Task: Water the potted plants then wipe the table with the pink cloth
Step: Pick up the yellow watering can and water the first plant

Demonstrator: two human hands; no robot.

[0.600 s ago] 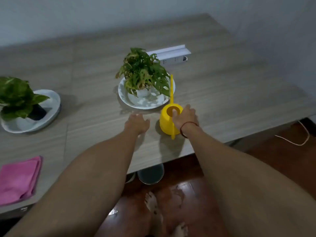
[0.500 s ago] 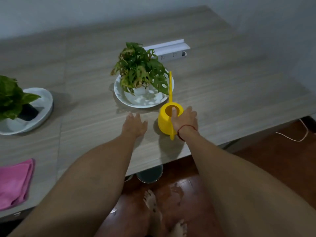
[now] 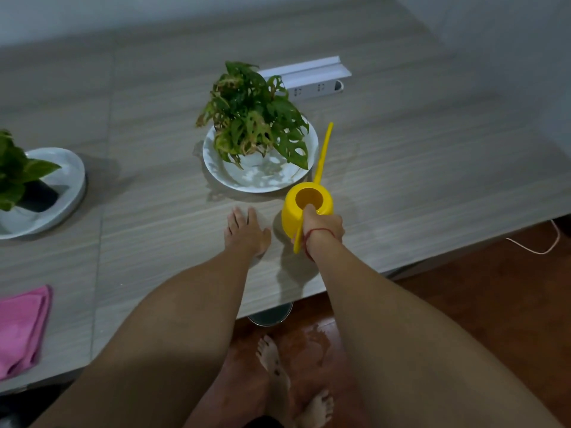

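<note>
Just in front of the central potted plant (image 3: 251, 118), toward the person, the yellow watering can (image 3: 301, 211) stands on the desk (image 3: 417, 149), and the right hand (image 3: 323, 225) is clenched around its handle with the thumb at the rim of the open top; its long spout (image 3: 323, 152) angles up past the right edge of the white saucer (image 3: 244, 180) that the plant sits in. The left hand (image 3: 245, 231) lies flat and released on the desk, just left of the can, grasping nothing. The main risk, as I judge it, is in the swing of the spout: it runs close beside the saucer rim and the drooping leaves, so a careless lift could catch either and tip the small pot. Pouring too fast could overfill the shallow saucer and spill onto the desk, and behind the plant lies a white power strip (image 3: 312, 84), near enough that stray water reaching its sockets would be a real hazard. Far left of that plant, a second potted plant (image 3: 17, 174) sits in its own saucer at the frame's edge, only partly visible, well apart from the can. The pink cloth (image 3: 20, 329) lies folded nearer the person than that second plant, at the desk's front edge, untouched.
</note>
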